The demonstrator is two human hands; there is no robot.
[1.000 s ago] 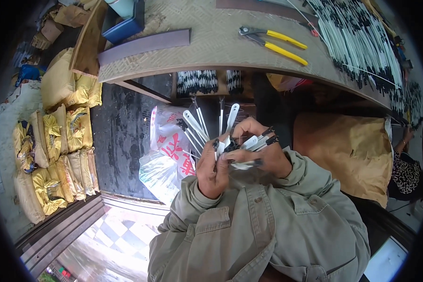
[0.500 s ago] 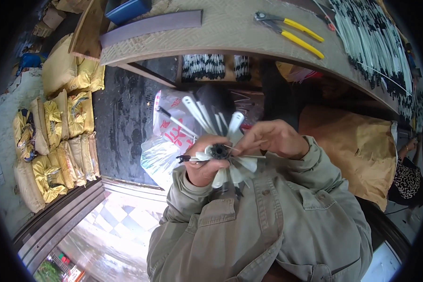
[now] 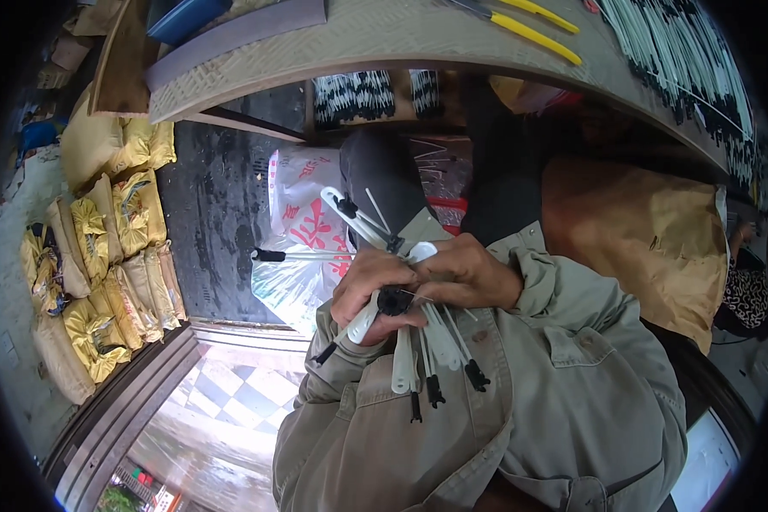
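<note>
Head view: your left hand (image 3: 371, 286) wraps the black hub (image 3: 393, 300), seemingly steadying it.
Your right hand (image 3: 474, 269), two o'clock, half-curls; hold unclear.

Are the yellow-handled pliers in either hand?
No, the pliers lie on the bench, while the left hand and right hand are at the white-ribbed bundle.

the left hand (image 3: 365, 283) hides one end of a black-tipped white rod (image 3: 305, 256) beneath its fingers; well beyond them, the top edge crops yellow-handled pliers (image 3: 539, 37) and a blue bin (image 3: 188, 19).
</note>
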